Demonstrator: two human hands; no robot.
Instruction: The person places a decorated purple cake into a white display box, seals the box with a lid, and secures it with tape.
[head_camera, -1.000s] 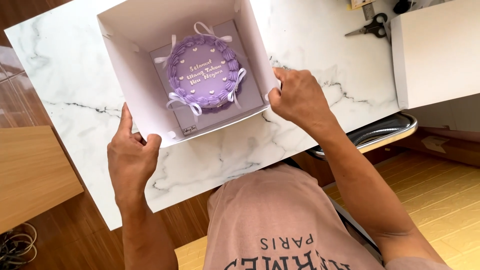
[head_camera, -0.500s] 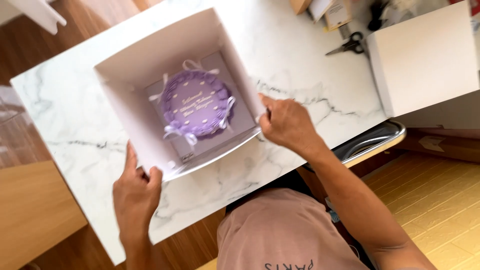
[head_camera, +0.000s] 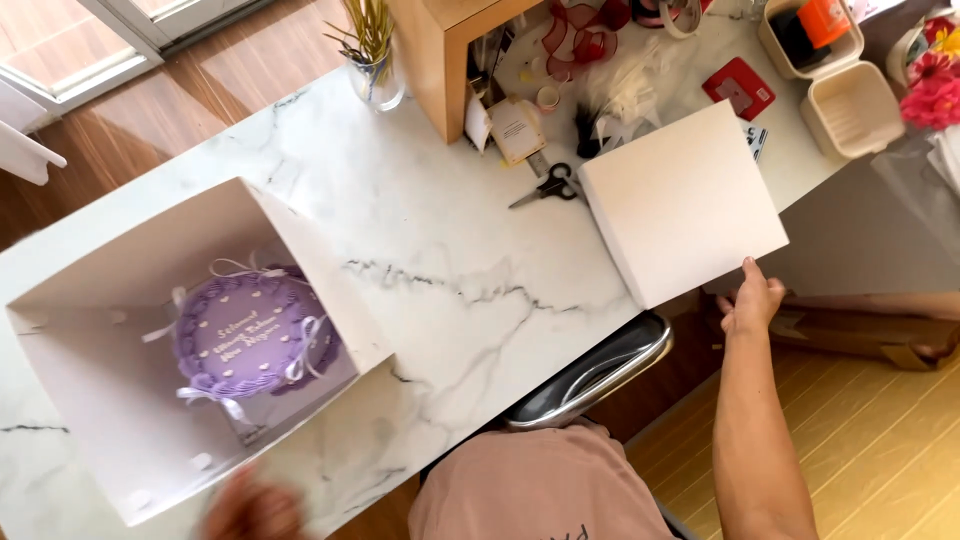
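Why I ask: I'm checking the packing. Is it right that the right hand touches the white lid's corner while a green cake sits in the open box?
Not quite: the cake is purple, as the head view shows. The right hand does touch the white lid's corner, and the cake sits in the open box.

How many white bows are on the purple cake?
3 show on the purple cake inside the open white box: one at its upper edge, one on the right side, one at the lower left. Others may be hidden.
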